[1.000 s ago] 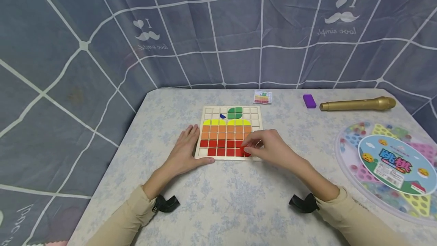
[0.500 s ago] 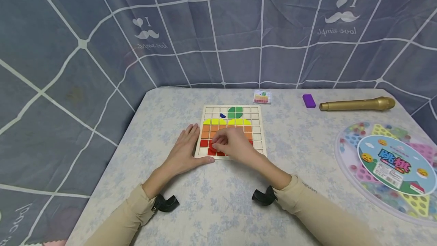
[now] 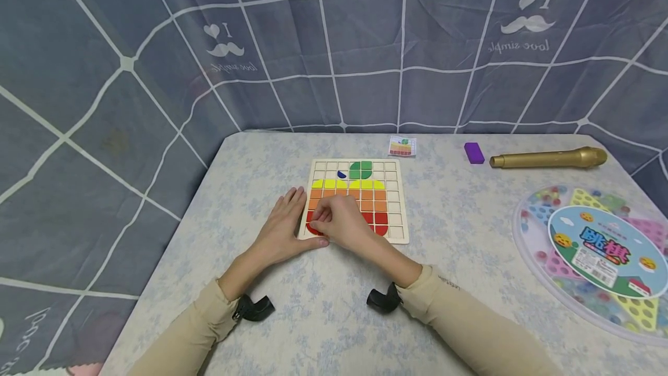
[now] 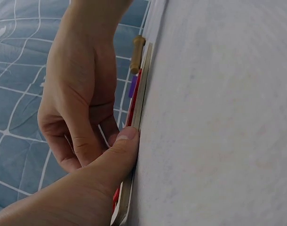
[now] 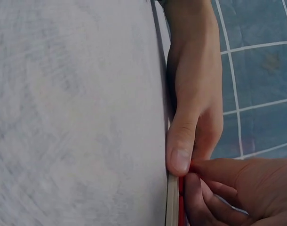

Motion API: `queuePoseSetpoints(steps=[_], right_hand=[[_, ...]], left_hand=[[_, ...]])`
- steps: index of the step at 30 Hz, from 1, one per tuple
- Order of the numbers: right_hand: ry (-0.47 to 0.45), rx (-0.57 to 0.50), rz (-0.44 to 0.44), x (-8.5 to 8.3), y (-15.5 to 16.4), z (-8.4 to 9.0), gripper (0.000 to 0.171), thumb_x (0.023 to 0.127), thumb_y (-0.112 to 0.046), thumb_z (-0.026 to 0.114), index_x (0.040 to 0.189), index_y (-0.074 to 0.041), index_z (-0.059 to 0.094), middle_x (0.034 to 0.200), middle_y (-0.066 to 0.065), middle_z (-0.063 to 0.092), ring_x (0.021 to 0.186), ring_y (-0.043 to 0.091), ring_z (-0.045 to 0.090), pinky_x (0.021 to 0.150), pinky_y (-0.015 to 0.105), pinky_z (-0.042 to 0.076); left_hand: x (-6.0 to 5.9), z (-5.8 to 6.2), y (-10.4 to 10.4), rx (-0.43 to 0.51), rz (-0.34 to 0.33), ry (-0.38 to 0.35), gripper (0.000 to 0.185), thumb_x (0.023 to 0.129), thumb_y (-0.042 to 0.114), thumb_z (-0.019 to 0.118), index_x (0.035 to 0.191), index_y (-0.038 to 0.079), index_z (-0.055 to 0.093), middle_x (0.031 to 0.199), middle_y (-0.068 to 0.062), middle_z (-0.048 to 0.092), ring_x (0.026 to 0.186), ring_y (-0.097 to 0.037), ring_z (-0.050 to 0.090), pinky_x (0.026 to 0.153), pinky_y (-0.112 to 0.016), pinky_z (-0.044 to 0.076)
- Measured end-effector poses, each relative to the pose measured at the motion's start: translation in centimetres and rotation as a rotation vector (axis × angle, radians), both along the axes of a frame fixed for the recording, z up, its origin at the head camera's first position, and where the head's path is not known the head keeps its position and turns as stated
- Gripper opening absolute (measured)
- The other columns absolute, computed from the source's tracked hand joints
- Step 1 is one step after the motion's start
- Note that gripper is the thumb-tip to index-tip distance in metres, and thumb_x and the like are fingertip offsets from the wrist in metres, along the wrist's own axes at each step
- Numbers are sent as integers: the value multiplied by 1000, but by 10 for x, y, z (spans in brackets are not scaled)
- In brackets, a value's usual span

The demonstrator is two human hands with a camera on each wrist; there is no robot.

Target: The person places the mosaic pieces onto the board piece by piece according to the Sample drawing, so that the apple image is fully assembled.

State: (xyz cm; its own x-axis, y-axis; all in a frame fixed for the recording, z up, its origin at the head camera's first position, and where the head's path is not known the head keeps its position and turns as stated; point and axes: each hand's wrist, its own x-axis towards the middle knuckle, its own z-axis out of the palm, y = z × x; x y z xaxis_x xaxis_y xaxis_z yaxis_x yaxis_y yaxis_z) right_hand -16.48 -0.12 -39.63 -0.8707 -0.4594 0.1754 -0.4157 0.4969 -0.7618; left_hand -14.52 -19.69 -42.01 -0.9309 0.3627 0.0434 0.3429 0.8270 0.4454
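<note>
A pale wooden puzzle board [image 3: 398, 209] lies flat, its cells filled with red, orange, yellow, green and blue tiles. My left hand [image 3: 284, 228] rests along its left edge, fingers straight, the thumb at the front edge. Over the front left corner, my right hand [image 3: 345, 222] pinches a red rounded tile [image 3: 313, 229] at the corner cell. Fingers partly hide this tile, and the right hand covers some red tiles beside it. In the right wrist view, a bit of the red tile [image 5: 193, 165] shows between the fingertips, close by the left thumb.
Behind the board lies a small picture card [image 3: 402, 147]. A purple block [image 3: 474, 153] and a gold microphone-shaped stick [image 3: 548, 159] are at the back right. A round Chinese checkers box [image 3: 607, 251] takes up the right side. A grid-patterned curtain [image 3: 365, 45] hangs behind the table.
My right hand has moved left across the board, from the front right of the red rows to the front left corner, carrying a red tile. The left hand has stayed put.
</note>
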Motion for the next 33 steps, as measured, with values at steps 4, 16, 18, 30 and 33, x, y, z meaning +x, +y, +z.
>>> queuePoseSetpoints(steps=[4,16,18,30,33], right_hand=[[18,29,-16,0,-1,-1,14,89,-10,85,79,-11,75,72,-3,72,62,3,61,56,17,52],[58,42,65,3,1,-2,12,86,-8,87,86,-7,76,77,-1,69,66,4,60,61,17,51],[76,69,72,3,0,-2,11,87,-9,86,86,-8,75,79,-2,68,69,5,60,63,18,51],[146,134,90,5,-2,-4,8,90,-12,84,88,-10,76,84,0,68,73,9,62,64,19,51],[155,125,114,7,3,-4,7,92,-14,82,89,-10,77,84,-1,68,74,9,63,65,19,52]], left_hand=[[0,0,0,5,2,1,123,83,62,83,166,-3,19,175,-20,16,165,-34,7,136,-51,6],[-1,1,0,-21,-5,10,122,83,61,83,166,-4,20,175,-21,17,165,-35,9,135,-52,8],[-2,0,0,-19,-7,13,122,83,60,84,165,-5,20,174,-21,18,165,-36,10,135,-53,8],[-4,0,-1,-10,-20,23,120,83,56,85,164,-7,23,174,-22,19,164,-37,12,135,-55,9],[-3,0,-1,-6,-16,18,119,83,56,85,164,-7,23,173,-22,20,164,-38,13,134,-56,9]])
